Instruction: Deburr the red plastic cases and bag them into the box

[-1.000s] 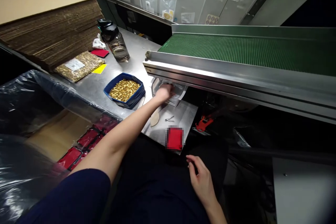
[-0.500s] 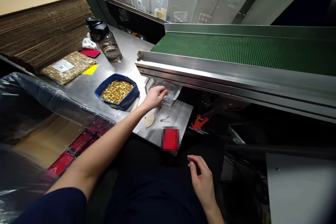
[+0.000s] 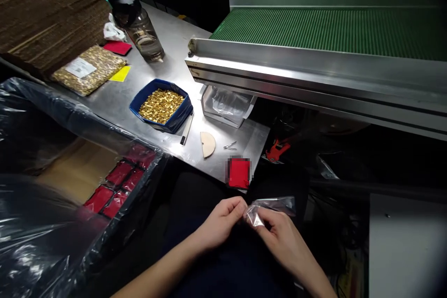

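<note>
Held a small clear plastic bag (image 3: 270,208) low over the lap, in front of the counter (image 3: 174,67). Pinched its near corner with both hands: left hand (image 3: 220,222) closed on it from the left, right hand (image 3: 279,237) gripping it from below and the right, fingertips nearly meeting. Left the rest of the bag sticking out to the right, crumpled and see-through, apparently with nothing inside. Sat just below a red card (image 3: 239,173) at the counter's front edge. Further back on the counter: a blue tray (image 3: 161,107) heaped with small gold pieces, a dark pen (image 3: 186,129) just beside it, a pale half-round piece (image 3: 207,144), a small metal clip (image 3: 230,145), and a clear box of plastic bags (image 3: 226,104) tucked under the green conveyor belt (image 3: 331,30). Toward the back left: a dark water bottle (image 3: 138,25), a flat packet of gold pieces (image 3: 89,70), and a stack of cardboard (image 3: 49,7). To the left, a plastic-lined box (image 3: 70,167) with red packets (image 3: 117,186) inside.
</note>
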`<control>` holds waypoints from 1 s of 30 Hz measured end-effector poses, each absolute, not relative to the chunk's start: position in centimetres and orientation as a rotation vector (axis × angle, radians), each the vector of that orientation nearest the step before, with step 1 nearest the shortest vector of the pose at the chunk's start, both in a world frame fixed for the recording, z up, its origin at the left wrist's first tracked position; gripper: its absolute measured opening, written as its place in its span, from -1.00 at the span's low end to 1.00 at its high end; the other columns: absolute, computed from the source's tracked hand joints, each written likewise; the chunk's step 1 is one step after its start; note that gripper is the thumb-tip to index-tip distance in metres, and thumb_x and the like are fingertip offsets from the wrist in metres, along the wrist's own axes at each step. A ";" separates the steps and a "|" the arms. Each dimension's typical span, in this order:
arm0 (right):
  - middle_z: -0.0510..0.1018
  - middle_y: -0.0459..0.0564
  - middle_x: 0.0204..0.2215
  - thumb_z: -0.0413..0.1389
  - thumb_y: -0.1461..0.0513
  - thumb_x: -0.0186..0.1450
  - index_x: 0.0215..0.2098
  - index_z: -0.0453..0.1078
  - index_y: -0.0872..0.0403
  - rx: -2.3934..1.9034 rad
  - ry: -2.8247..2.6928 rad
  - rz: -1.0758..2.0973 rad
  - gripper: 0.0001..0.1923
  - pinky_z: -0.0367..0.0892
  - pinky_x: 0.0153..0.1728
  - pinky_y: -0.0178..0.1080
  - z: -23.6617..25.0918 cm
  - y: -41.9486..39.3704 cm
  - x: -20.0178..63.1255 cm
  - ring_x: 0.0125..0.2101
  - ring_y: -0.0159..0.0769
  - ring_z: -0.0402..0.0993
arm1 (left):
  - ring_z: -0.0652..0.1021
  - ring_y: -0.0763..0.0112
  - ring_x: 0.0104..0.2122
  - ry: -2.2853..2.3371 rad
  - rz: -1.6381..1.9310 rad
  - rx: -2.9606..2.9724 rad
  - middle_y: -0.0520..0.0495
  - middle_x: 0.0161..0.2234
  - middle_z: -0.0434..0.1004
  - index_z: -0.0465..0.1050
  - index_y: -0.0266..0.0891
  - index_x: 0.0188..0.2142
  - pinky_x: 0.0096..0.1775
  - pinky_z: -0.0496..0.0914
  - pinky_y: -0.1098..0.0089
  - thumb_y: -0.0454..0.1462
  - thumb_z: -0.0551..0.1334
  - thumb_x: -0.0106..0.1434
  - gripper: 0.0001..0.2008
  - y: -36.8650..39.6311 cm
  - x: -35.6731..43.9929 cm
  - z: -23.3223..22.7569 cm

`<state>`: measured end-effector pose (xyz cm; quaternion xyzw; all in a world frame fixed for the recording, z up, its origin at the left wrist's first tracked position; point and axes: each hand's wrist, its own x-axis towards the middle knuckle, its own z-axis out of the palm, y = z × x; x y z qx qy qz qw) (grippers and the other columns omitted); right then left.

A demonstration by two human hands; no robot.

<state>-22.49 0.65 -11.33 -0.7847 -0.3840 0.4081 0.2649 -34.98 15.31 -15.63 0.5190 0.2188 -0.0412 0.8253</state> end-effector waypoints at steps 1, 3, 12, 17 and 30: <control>0.47 -0.13 -0.54 -0.01 0.04 0.49 -0.46 0.38 0.03 -2.141 -0.971 1.123 -0.58 0.15 -0.47 -0.33 -11.6 0.2 -22.8 -0.51 -0.35 0.35 | 0.34 0.36 -0.38 0.463 -0.094 1.047 0.00 -0.44 0.37 0.38 -0.24 -0.42 -0.26 0.26 0.35 0.09 0.08 0.44 -0.51 15.4 -35.2 -15.9; 0.35 -0.16 -0.61 -0.01 -0.01 0.48 -0.53 0.31 0.05 -2.229 -0.826 1.100 -0.52 0.06 -0.52 -0.32 -12.2 -0.5 -23.4 -0.57 -0.39 0.22 | 0.33 0.37 -0.39 0.457 -0.106 0.993 0.00 -0.44 0.35 0.35 -0.23 -0.44 -0.27 0.24 0.34 0.12 0.08 0.42 -0.49 15.5 -35.4 -16.2; 0.38 -0.12 -0.57 -0.04 -0.06 0.46 -0.57 0.23 0.03 -2.521 -0.649 0.787 -0.47 0.07 -0.49 -0.29 -12.7 -1.8 -24.3 -0.56 -0.35 0.29 | 0.11 0.45 -0.50 0.727 0.091 1.450 0.14 -0.56 0.06 -0.05 -0.14 -0.55 -0.43 0.03 0.37 -0.22 0.26 0.23 -0.55 15.5 -35.0 -16.2; 0.63 -0.06 -0.24 0.03 0.10 0.41 -0.34 0.35 -0.03 -2.625 -0.591 0.418 -0.80 0.25 -0.42 -0.28 -12.9 -1.6 -24.5 -0.43 -0.28 0.53 | 0.18 0.43 -0.48 0.724 0.051 1.538 0.15 -0.52 0.13 0.15 -0.14 -0.46 -0.41 0.10 0.39 -0.37 0.18 0.17 -0.81 16.5 -34.9 -15.9; 0.60 0.03 -0.25 0.06 0.23 0.32 -0.04 0.35 -0.05 -2.620 -0.991 0.463 -0.76 0.29 -0.48 -0.19 -13.8 -0.5 -25.7 -0.34 -0.07 0.59 | 0.16 0.43 -0.55 0.863 0.282 1.788 0.13 -0.59 0.07 -0.01 -0.13 -0.56 -0.45 0.08 0.35 -0.22 0.17 0.32 -0.60 17.0 -35.7 -14.3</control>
